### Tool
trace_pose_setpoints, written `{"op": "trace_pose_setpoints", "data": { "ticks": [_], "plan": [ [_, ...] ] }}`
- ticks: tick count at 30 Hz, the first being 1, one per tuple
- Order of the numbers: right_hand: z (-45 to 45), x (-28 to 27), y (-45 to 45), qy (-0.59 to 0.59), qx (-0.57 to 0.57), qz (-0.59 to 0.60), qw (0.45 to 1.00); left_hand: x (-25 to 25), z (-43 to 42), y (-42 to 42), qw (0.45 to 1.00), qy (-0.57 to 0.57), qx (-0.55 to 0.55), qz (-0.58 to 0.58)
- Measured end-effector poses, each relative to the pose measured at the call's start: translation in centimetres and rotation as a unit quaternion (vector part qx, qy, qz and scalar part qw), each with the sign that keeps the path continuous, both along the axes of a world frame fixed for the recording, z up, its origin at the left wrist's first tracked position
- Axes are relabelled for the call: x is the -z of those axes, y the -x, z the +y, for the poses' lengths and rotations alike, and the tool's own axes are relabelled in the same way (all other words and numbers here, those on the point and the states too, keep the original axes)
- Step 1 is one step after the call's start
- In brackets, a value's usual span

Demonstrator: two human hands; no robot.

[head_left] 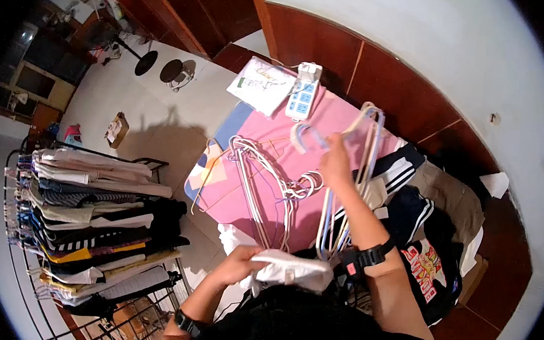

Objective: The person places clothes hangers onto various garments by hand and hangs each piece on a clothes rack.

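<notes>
My right hand point(336, 163) is closed around a bunch of clothes hangers point(367, 158), pale, blue and pinkish, held over the pink cloth point(269, 125). Their hooks are slightly blurred. Low in the view, close to my body, my left hand point(237, 266) grips the edge of a white garment point(293, 272); its thumb lies on top of the fabric. Between my hands, more wire hangers point(264, 188), white and some copper-coloured, lie loosely tangled on the pink cloth.
Dark clothes point(412, 210) and a printed black garment point(424, 269) are heaped on the right. A power strip point(302, 99) and a packaged white item point(261, 86) lie at the far end. On the left stands a clothes rack point(20, 271) full of hanging garments.
</notes>
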State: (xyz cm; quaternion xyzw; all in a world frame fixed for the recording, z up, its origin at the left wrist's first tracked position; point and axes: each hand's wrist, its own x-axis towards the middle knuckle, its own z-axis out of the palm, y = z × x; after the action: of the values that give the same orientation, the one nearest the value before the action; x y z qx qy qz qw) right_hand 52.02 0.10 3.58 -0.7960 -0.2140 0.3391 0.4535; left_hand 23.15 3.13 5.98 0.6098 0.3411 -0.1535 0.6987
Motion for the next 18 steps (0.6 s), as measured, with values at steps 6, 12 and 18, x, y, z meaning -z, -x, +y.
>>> {"op": "trace_pose_setpoints", "data": {
  "ticks": [6, 12, 18],
  "plan": [
    [6.7, 7.2, 9.9, -0.013, -0.127, -0.201, 0.971, -3.8, -2.3, 7.3, 0.998, 0.042, -0.034, 0.033],
    [9.6, 12.6, 12.9, -0.005, -0.136, -0.215, 0.967, -1.5, -4.1, 11.1, 0.986, 0.049, -0.156, -0.027],
    [8.2, 10.0, 11.7, 0.049, -0.188, -0.362, 0.912, 0.8, -3.0, 9.3, 0.963, 0.067, -0.256, -0.059]
  ]
}}
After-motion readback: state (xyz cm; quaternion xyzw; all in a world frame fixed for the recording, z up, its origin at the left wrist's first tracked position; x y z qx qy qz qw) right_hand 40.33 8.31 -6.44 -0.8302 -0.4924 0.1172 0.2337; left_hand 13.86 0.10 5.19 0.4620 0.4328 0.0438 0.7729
